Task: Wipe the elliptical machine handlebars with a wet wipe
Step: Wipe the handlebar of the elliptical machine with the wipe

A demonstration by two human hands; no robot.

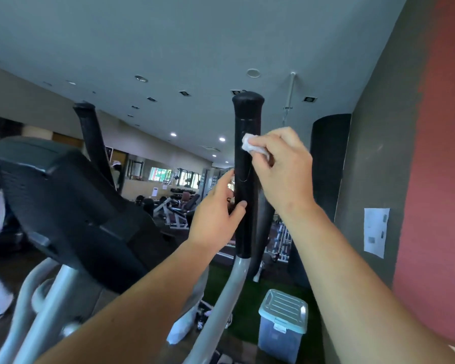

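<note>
Black foam covers the left handlebar (90, 132) at upper left; at centre the left hand (216, 214) curls its fingers (227, 179) round the right handlebar (246, 177), and above it the right hand (281, 169) pinches the white wet wipe (252, 145) against that grip

- Right grip (246, 179): matte black, with a thin pale line round it near the top.
- Left grip (92, 135): black as well.
- Wipe (250, 145): white.
- Tube (229, 290) below the right grip: light grey metal.
- Console (63, 200): dark grey to black.
- Bin (283, 308): see-through bluish body, pale teal ribbed lid.
- Wall (441, 153): brick red at the right, with a dark grey band beside it.
- Paper (376, 232) on that band: white with small grey marks.
- Floor (247, 300) by the bin: green.
- Ceiling (195, 35): pale grey, dotted with small white lights.
- Bag (329, 166): black.
</note>
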